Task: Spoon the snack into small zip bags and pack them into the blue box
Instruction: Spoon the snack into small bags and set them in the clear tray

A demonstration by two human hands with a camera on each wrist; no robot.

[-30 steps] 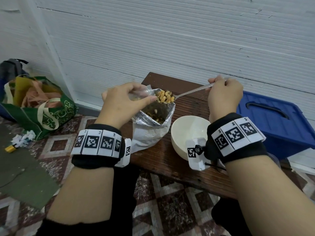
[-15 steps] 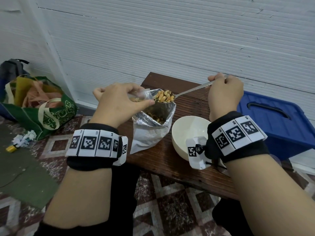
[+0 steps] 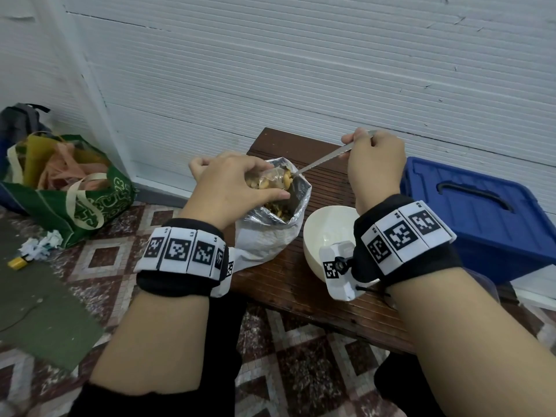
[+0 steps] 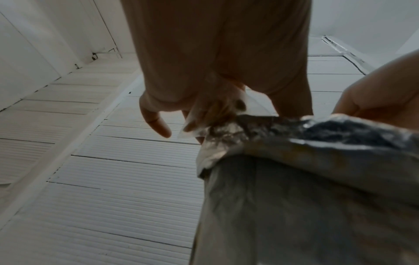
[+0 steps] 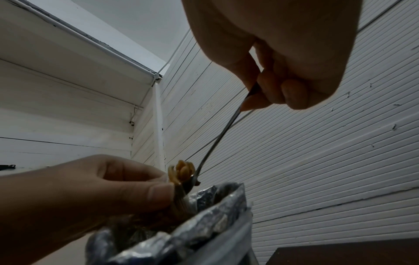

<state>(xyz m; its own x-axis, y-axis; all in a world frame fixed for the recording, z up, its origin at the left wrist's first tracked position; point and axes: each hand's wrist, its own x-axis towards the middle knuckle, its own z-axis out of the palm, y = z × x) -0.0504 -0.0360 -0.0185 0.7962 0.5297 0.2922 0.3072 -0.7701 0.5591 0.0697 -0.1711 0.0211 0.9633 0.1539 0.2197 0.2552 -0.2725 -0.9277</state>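
Foil snack pouch (image 3: 272, 233) stands open on the bench; my left hand (image 3: 231, 188) pinches a half-filled zip bag (image 3: 267, 183) over it, my right hand (image 3: 376, 164) grips the spoon (image 3: 325, 159) tipping snack in — sealing, packing the closed blue box (image 3: 475, 218) remain

Left hand (image 3: 231, 182) pinches with curled fingers; right hand (image 3: 376, 167) is fisted, raised.

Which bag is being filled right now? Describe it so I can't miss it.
On the brown bench, left of the white bowl, stands an open silver foil bag. Above its mouth, the left hand holds the small zip bag, clear, not foil.
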